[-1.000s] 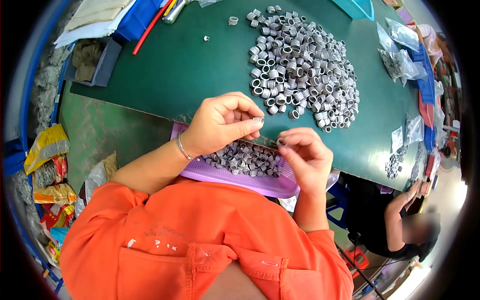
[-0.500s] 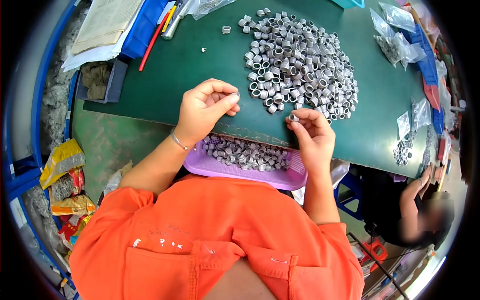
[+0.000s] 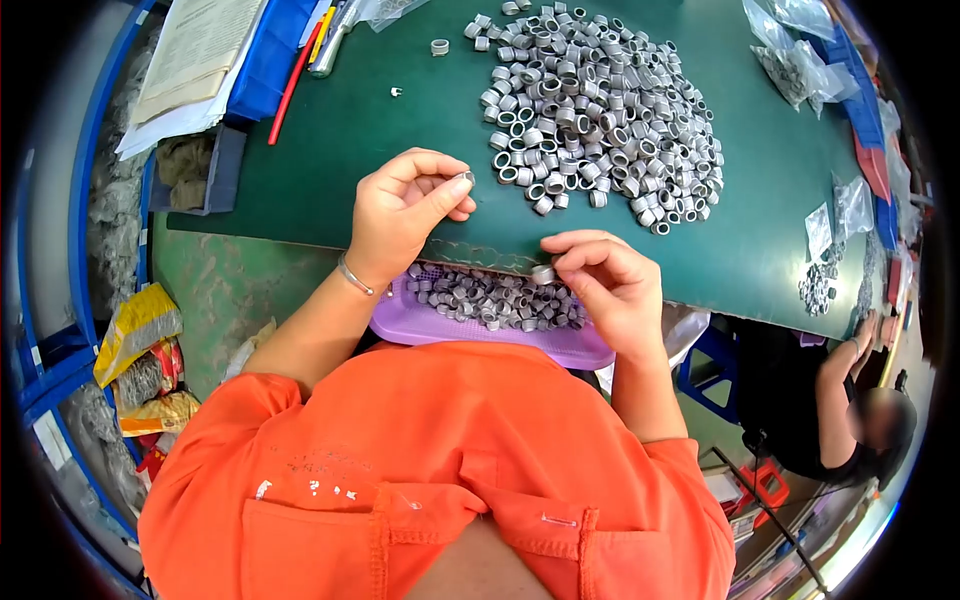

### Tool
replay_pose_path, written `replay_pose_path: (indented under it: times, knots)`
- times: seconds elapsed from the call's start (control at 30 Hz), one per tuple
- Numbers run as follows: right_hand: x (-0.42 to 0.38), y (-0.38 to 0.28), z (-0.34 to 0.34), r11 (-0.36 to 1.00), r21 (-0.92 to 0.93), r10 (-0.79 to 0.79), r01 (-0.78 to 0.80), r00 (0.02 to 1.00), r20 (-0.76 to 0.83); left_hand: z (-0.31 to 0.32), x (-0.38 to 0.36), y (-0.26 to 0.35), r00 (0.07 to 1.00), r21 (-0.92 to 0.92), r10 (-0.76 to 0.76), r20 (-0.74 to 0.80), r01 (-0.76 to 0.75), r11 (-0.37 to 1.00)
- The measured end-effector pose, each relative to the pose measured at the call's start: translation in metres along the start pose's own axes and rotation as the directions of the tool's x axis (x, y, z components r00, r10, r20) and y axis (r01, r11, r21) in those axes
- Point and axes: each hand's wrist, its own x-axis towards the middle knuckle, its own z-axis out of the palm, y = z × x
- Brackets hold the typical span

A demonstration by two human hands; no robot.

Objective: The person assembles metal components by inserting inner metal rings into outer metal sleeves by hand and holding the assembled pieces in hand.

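Observation:
My left hand (image 3: 402, 210) is closed in a pinch above the table's near edge. A small shiny metal piece (image 3: 468, 177) shows at its thumb and fingertip; most of it is hidden. Between the thumb and fingers of my right hand (image 3: 618, 295) is a short grey metal ring (image 3: 543, 274), over the table edge beside the purple basket (image 3: 585, 350). Many like rings (image 3: 490, 305) lie in that basket, below both hands. Beyond my hands, a wide heap of grey metal rings (image 3: 600, 110) covers part of the green table (image 3: 350, 130).
A single ring (image 3: 439, 47) and a tiny white bit (image 3: 396, 92) lie left of the heap. A red pen (image 3: 290, 95), a blue tray (image 3: 270, 65) and a grey bin (image 3: 225, 170) are at the left. Plastic bags (image 3: 800, 70) lie at the right; another person (image 3: 810, 400) sits there.
My right hand has moved left and down from the heap's near edge to above the basket, with the ring in its fingers. My left hand keeps its pinch, hardly moved.

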Motion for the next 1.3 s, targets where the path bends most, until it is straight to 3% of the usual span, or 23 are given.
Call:
replay_pose_path:
  times: [0.03,0.07,0.13,0.27,0.4,0.43,0.47,0.5,0.6,0.63,0.67,0.87,1.03,1.13,1.23,1.27,1.3]
  knots:
    - [0.005,-0.001,0.001,0.952,-0.278,-0.136,0.129,0.991,-0.009,0.000,0.000,0.000,1.000,0.002,0.000,-0.007,0.000,1.000]
    - [0.010,0.000,0.005,0.953,-0.274,-0.135,0.129,0.991,-0.004,-0.001,0.001,0.000,1.000,-0.013,0.001,0.006,-0.001,1.000]
    - [0.025,0.004,0.016,0.771,-0.604,-0.382,0.202,0.905,-0.186,-0.002,0.001,0.000,1.000,-0.023,0.000,0.021,0.000,1.000]
    - [0.047,0.011,0.020,0.564,-0.801,-0.481,0.201,0.868,-0.120,-0.001,0.000,-0.001,1.000,-0.014,-0.002,0.012,0.003,1.000]
    - [0.038,0.013,0.021,0.716,-0.672,-0.413,0.188,0.890,-0.191,-0.001,0.000,0.000,1.000,-0.016,0.013,-0.001,-0.013,1.000]
    - [0.035,0.009,0.024,0.912,-0.385,-0.282,0.143,0.899,-0.335,-0.001,0.000,0.000,1.000,-0.018,0.010,-0.001,-0.010,1.000]
    - [0.031,0.005,0.025,0.994,-0.048,-0.107,0.096,0.898,-0.428,-0.001,0.001,0.000,1.000,-0.018,0.000,0.004,0.000,1.000]
    - [0.028,0.003,0.023,0.993,0.085,-0.040,0.083,0.909,-0.416,-0.002,0.001,0.000,1.000,-0.018,-0.009,0.011,0.009,1.000]
    - [0.021,-0.001,0.015,0.991,0.124,0.000,0.047,0.936,-0.353,-0.001,0.000,0.000,1.000,-0.007,-0.024,0.001,0.024,1.000]
    - [0.020,0.004,0.011,0.994,-0.036,-0.109,0.103,0.937,-0.331,-0.001,0.000,0.001,1.000,-0.005,-0.023,0.002,0.023,1.000]
    - [0.019,0.007,0.010,0.994,-0.035,-0.113,0.107,0.937,-0.330,-0.001,0.000,0.001,1.000,-0.006,-0.014,0.006,0.014,1.000]
    - [0.015,0.009,0.012,0.987,0.127,-0.050,0.100,0.938,-0.343,-0.001,0.001,0.000,1.000,-0.017,0.002,0.016,-0.002,1.000]
    - [0.012,0.007,0.010,0.983,0.150,-0.053,0.107,0.944,-0.326,0.000,0.000,0.000,1.000,-0.001,-0.010,0.008,0.010,1.000]
    - [0.007,0.000,0.008,0.980,0.190,0.002,0.056,0.956,-0.292,0.000,0.000,0.000,1.000,0.002,0.004,0.001,-0.004,1.000]
    - [-0.001,-0.005,0.005,0.978,0.201,0.090,-0.059,0.985,-0.150,0.000,0.000,0.001,1.000,0.007,-0.003,0.001,0.003,1.000]
    - [0.000,-0.007,-0.002,0.997,0.010,0.071,-0.071,0.997,-0.002,0.001,0.000,0.001,1.000,0.017,-0.008,-0.003,0.008,1.000]
    - [0.002,-0.010,-0.002,0.990,-0.142,0.003,0.003,0.999,0.038,0.001,0.000,0.002,1.000,0.027,-0.013,-0.009,0.013,1.000]
